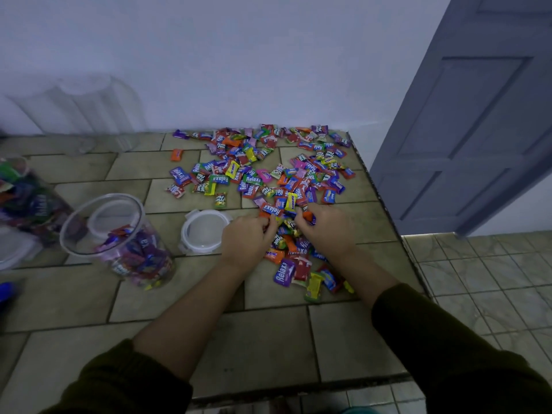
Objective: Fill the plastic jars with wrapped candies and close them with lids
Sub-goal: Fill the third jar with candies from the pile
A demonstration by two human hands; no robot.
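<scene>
- Far left edge: a blurred full jar (27, 198), packed with candies.
- Left of centre: an open jar (119, 240), partly filled with wrapped candies.
- Just right of it: a white lid (203, 231) lies on the tiled counter (74, 294).
- Centre: the left hand (248, 240), fingers curled round candies.
- Centre to upper middle: the candy pile (263, 168).
- Right of centre: the right hand (325, 231), curled, gripping candies.
- Right: a grey door (466, 130).

Dim, cool, bluish light with no clear source — shadows are soft and faint. Wide-angle distortion bends the door (466, 121) and the tile lines toward the edges. The left edge is smeared by blur; the candies (263, 171) at centre stay readable.
</scene>
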